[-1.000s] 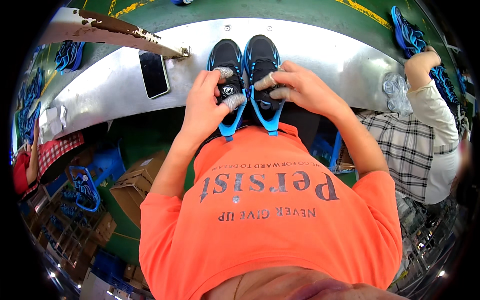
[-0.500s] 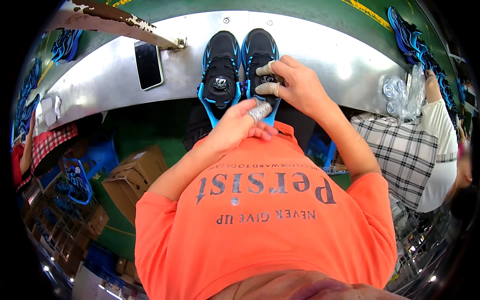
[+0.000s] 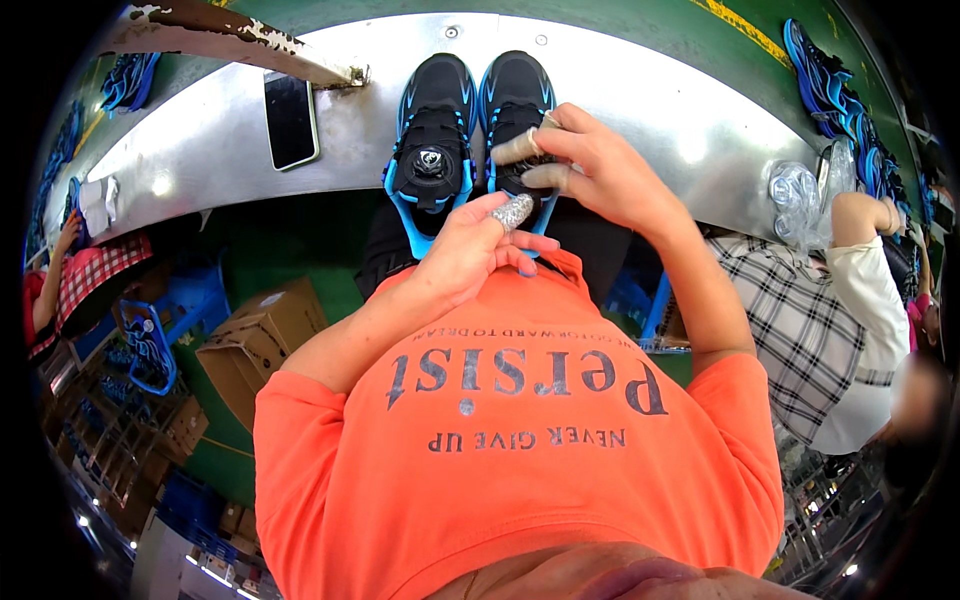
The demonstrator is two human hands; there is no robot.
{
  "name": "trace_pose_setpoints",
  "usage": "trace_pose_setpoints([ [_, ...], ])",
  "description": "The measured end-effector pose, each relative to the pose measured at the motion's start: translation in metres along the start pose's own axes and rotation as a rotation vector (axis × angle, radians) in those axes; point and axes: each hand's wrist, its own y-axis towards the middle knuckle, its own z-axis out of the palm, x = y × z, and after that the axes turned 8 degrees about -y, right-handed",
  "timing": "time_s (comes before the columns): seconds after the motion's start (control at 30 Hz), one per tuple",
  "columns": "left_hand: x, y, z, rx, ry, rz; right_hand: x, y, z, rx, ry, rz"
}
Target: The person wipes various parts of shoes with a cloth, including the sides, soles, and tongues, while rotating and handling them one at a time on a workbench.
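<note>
Two black sneakers with bright blue edges stand side by side on the metal bench, toes pointing away from me. On the left sneaker (image 3: 437,110) a round lacing dial (image 3: 430,163) shows on the tongue. My right hand (image 3: 605,170) reaches over the right sneaker (image 3: 516,90), its finger and thumb in beige finger covers pinched around that sneaker's dial, which they mostly hide. At the heel of the same sneaker is my left hand (image 3: 475,245), its thumb wrapped in silvery tape and lying by the collar. The left fingers are loosely stretched and apart.
A phone (image 3: 290,120) lies on the metal bench (image 3: 640,110) at left, beside a rusty post (image 3: 250,42). Clear plastic wrap (image 3: 800,195) sits at the right, near a co-worker in plaid (image 3: 785,330). A cardboard box (image 3: 262,340) stands on the floor at left.
My right fingers have shifted slightly around the dial, and the left hand's fingers have spread a little more. At right, the co-worker's arm has moved. The view has shifted slightly.
</note>
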Motion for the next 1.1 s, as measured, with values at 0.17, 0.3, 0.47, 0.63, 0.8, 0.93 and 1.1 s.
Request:
trace_pose_setpoints([
  [0.17,-0.012,0.003,0.016,-0.006,0.024,-0.010,0.008,0.003,-0.001,-0.015,-0.039,0.226],
  [0.3,-0.017,0.005,0.020,-0.015,0.031,-0.023,-0.002,0.013,-0.017,0.037,0.053,0.034],
  [0.47,-0.018,0.013,0.021,0.007,0.015,-0.022,0.006,0.004,-0.001,-0.092,-0.087,0.264],
  [0.63,-0.017,0.014,0.019,-0.022,-0.026,-0.022,-0.007,0.013,-0.019,0.038,0.104,0.057],
  [0.8,-0.017,0.013,0.021,-0.004,-0.011,-0.034,0.007,0.010,-0.012,-0.020,-0.043,0.197],
  [0.93,-0.022,0.010,0.023,-0.003,0.011,-0.049,0.008,0.005,-0.001,-0.098,-0.003,0.232],
  [1.1,-0.023,0.009,0.025,-0.031,0.046,-0.018,0.008,0.018,-0.013,0.035,-0.041,0.182],
])
